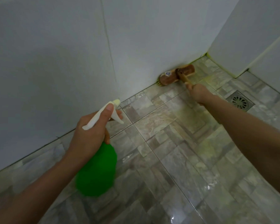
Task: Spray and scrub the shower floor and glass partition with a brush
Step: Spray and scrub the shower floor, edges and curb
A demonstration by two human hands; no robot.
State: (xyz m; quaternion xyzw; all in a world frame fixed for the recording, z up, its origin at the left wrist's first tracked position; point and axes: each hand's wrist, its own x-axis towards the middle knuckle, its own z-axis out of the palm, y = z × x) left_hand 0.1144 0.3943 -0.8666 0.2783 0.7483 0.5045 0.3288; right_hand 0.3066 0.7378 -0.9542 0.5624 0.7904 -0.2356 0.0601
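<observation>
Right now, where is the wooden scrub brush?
In the head view, the brown wooden scrub brush lies right of centre, against the white wall, left of the metal floor drain.

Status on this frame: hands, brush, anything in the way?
Left hand grips green spray bottle, thumb on sprayer. Right hand grips brush handle, head on floor against wall. Drain right of arm, clear of brush.

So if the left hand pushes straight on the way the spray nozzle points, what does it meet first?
Probably the white wall, low down near the floor seam, left of the brush. The left hand grips the spray bottle, its nozzle seemingly close to the wall; depth is unclear.
</observation>
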